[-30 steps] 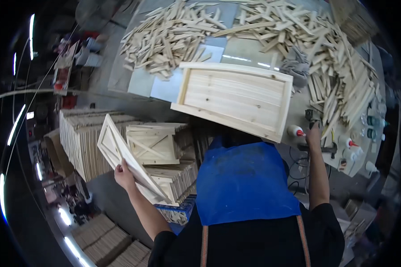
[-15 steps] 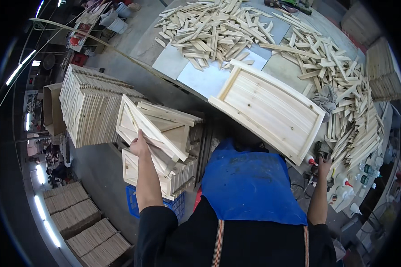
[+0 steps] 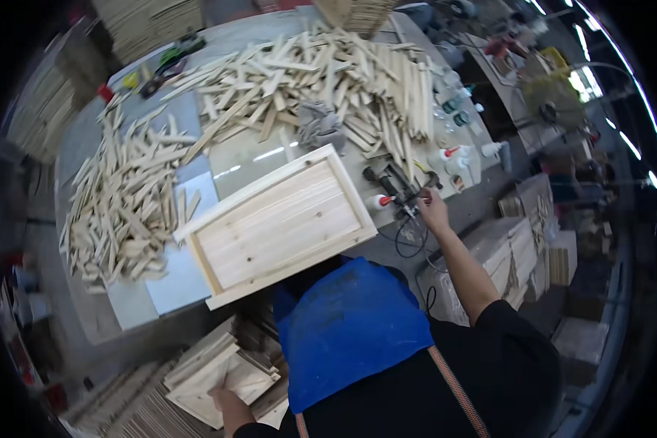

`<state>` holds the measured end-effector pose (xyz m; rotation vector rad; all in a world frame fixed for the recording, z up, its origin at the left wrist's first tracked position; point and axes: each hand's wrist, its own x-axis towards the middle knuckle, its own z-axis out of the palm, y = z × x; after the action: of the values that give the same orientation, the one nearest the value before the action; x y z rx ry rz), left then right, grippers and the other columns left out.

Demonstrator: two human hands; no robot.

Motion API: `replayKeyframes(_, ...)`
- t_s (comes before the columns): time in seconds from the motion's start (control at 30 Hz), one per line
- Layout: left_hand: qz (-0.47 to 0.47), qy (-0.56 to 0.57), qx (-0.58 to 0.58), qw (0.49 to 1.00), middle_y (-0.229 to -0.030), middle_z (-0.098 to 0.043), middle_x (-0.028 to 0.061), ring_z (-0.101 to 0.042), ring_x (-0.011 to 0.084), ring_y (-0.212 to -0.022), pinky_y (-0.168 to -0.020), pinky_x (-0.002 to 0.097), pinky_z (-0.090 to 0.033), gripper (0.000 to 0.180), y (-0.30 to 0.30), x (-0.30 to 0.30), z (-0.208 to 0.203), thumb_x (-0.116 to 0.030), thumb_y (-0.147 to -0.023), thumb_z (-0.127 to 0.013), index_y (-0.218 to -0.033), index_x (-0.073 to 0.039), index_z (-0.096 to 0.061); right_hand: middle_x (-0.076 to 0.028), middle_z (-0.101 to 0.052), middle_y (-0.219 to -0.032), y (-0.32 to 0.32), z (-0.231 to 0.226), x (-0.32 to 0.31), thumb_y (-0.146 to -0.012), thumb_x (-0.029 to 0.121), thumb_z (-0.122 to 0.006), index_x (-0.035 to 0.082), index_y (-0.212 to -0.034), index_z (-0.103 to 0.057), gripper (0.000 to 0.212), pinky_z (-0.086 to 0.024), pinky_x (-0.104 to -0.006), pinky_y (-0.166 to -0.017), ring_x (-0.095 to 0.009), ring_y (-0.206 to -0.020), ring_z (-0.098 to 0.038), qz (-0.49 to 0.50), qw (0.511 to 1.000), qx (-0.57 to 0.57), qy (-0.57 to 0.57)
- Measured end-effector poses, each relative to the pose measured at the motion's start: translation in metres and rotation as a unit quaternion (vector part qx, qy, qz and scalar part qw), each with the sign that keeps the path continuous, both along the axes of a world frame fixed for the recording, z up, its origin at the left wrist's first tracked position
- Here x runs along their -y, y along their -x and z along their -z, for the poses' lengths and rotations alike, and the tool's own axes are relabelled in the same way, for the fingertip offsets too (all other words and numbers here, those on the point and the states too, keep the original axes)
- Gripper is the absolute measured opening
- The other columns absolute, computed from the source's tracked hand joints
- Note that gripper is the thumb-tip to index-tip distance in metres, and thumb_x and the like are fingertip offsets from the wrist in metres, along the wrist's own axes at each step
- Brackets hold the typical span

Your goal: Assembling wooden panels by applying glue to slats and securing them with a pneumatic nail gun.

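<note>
My left hand [image 3: 225, 399] is low in the view, closed on the edge of a framed wooden panel [image 3: 215, 376] at the top of a stack. Its fingertips are partly hidden. To the right, my right hand [image 3: 433, 209] reaches over the table edge, fingers curled at a dark hand tool [image 3: 405, 196] with a thin black hose; blur hides the tool's exact kind. A shallow rectangular wooden panel with a raised frame [image 3: 277, 223] lies on the table in front of me, its near edge overhanging. Beside the tool stands a white glue bottle with a red tip [image 3: 379, 201].
Loose wooden strips lie in heaps at the left [image 3: 128, 208] and far side [image 3: 277, 84] of the table. A grey rag [image 3: 320, 124] sits behind the panel. Plastic bottles [image 3: 456, 101] stand at the right. Stacked boards [image 3: 135, 398] fill the lower left; wrapped stacks [image 3: 489, 252] stand right.
The view has swung to the right, so the table and panel appear further left. My left hand stays at the stacked panel; my right hand stays by the dark tool.
</note>
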<state>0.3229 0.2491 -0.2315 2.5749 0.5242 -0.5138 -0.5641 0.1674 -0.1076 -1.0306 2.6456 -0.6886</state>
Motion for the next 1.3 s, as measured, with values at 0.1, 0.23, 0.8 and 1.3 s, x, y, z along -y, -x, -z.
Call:
replayKeyframes(0.1, 0.546, -0.217, -0.054, 0.807, -0.134, -0.067, 0.0148, -0.060, 0.0286, -0.127, -0.104, 0.0500, -0.045, 0.050, -0.030, -0.049, 0.023, -0.039, -0.102, -0.053, -0.139, -0.007, -0.061, -0.013, -0.073, -0.107, -0.030, -0.006, -0.005, -0.092, 0.020, -0.072, 0.000, -0.126, -0.064, 0.041, -0.058, -0.0350, -0.085, -0.022, -0.094, -0.072, 0.010, 1.000, 0.030, 0.001)
replayKeyframes(0.23, 0.841, -0.168, -0.018, 0.514, -0.128, -0.069, 0.0158, -0.064, 0.0312, -0.116, -0.099, 0.0558, -0.047, 0.055, 0.009, -0.025, -0.043, -0.029, -0.101, -0.056, -0.154, -0.015, -0.046, -0.016, -0.074, -0.109, -0.033, -0.003, -0.018, -0.090, 0.025, -0.072, -0.001, -0.125, -0.066, 0.044, -0.057, -0.0371, -0.088, -0.027, -0.096, -0.073, 0.043, 0.995, 0.088, 0.035)
replayKeyframes(0.8, 0.376, 0.242, 0.381, 0.809, -0.101, -0.074, 0.0164, -0.069, 0.0297, -0.094, -0.086, 0.0412, -0.056, 0.017, 0.261, 0.160, -0.201, -0.015, -0.096, -0.069, -0.101, 0.000, -0.075, -0.025, -0.061, -0.133, 0.128, 0.061, 0.198, -0.088, 0.028, -0.067, 0.003, -0.126, -0.066, 0.045, -0.048, -0.0476, -0.106, -0.040, -0.127, -0.058, 0.207, 0.975, 0.069, 0.036)
replayKeyframes(1.3, 0.574, 0.310, 0.097, 0.752, -0.102, -0.071, 0.0154, -0.065, 0.0240, -0.091, -0.079, 0.0367, -0.055, 0.033, 0.402, 0.190, -0.246, -0.022, -0.101, -0.064, -0.119, 0.005, -0.070, -0.024, -0.064, -0.132, 0.162, 0.049, 0.257, -0.088, 0.022, -0.069, 0.005, -0.122, -0.069, 0.038, -0.047, -0.0467, -0.108, -0.040, -0.125, -0.061, 0.122, 0.982, 0.139, 0.038)
